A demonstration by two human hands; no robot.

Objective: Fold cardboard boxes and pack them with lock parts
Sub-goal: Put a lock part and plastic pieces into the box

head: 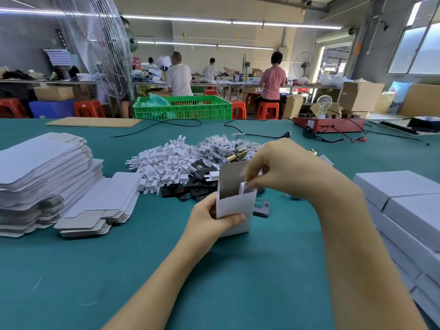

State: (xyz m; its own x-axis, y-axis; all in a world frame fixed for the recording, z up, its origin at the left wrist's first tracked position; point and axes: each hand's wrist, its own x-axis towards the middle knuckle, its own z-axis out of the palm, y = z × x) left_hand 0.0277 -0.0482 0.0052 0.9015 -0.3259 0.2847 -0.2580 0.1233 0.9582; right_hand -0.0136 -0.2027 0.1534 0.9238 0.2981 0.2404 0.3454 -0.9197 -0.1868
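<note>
Upright on the teal table, a small white cardboard box is standing open-topped, its back flap raised. The left hand is gripping the box's near-left corner, thumb curled across the front wall. The right hand is pinching a small white insert at the box's mouth. Just behind are lying heaped white inserts, black lock plates and bagged parts. Stacked flat box blanks are sitting left; closed white boxes are stacked right.
</note>
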